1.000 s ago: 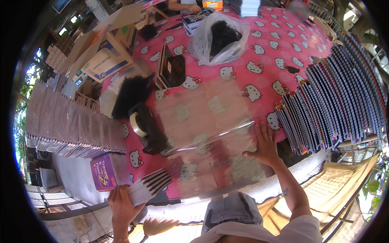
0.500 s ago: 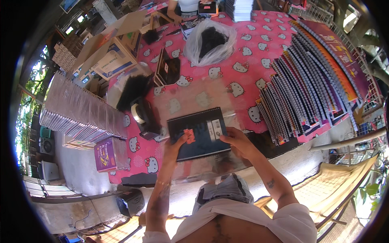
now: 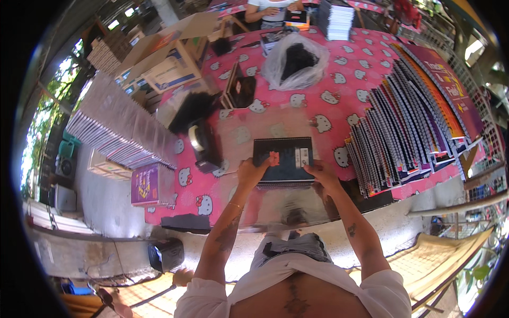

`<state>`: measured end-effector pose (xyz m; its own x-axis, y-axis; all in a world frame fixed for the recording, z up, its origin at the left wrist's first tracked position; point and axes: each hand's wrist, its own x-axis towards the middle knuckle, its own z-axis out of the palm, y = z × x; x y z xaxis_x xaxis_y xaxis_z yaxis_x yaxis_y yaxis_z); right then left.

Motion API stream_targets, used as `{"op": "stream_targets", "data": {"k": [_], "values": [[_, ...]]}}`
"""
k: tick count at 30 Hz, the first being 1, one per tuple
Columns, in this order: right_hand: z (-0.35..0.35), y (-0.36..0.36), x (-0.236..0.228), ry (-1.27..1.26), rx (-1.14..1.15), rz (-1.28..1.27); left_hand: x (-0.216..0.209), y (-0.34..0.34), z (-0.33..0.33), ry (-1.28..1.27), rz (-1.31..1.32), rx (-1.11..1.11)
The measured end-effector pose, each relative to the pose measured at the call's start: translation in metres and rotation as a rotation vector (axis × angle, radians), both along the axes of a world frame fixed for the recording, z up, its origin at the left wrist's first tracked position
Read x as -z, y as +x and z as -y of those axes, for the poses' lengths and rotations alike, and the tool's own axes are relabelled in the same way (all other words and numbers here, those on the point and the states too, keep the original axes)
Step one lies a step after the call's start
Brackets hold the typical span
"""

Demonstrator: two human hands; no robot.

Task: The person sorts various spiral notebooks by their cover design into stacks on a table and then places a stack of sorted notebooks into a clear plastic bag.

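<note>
A dark spiral notebook (image 3: 284,172) lies in front of me at the table's near side, its bindings running along the far and near edges. It carries a white label (image 3: 302,157) at its right and a small reddish patch (image 3: 274,158) at its left. My left hand (image 3: 251,173) grips the left edge, thumb on top beside the patch. At the right edge my right hand (image 3: 324,176) holds it, thumb near the label. The undersides of my fingers are hidden. Under the notebook spreads a clear plastic sheet (image 3: 265,209).
Left of the notebook stand a black tape dispenser (image 3: 205,151) and a black bristly heap (image 3: 196,109). Stacked spiral notebooks (image 3: 403,122) fill the right side, wrapped stacks (image 3: 122,119) the left. Farther off are a plastic bag (image 3: 313,55), open cartons (image 3: 177,63) and another person (image 3: 270,11).
The notebook has moved from a tilted position to nearly square with me and lower over the plastic sheet, both hands still on it. The view has shifted slightly.
</note>
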<state>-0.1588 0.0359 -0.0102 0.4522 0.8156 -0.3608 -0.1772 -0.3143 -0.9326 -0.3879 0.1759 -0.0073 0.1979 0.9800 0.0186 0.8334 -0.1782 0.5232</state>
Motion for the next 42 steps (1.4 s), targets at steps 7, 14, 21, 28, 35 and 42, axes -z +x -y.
{"op": "stream_targets", "data": {"k": [7,14,21,28,35,42], "values": [[0.0,0.016,0.019,-0.047,-0.1,0.158,0.0,-0.008,0.011,-0.038,0.188,0.029],[0.102,0.012,0.013,0.4,-0.796,0.921,-0.004,-0.143,0.089,-0.219,0.315,0.691],[0.043,0.022,-0.034,0.097,-0.387,1.015,-0.033,-0.091,0.035,0.216,0.274,0.525],[0.044,-0.075,-0.069,0.383,-0.362,1.418,-0.01,-0.108,-0.049,-0.281,0.372,0.413],[0.015,-0.103,-0.023,0.218,-0.384,1.432,-0.037,-0.07,-0.115,-0.59,0.552,0.462],[0.004,-0.11,-0.034,-0.01,-0.439,1.365,-0.031,0.068,-0.144,0.258,0.099,0.663]]}}
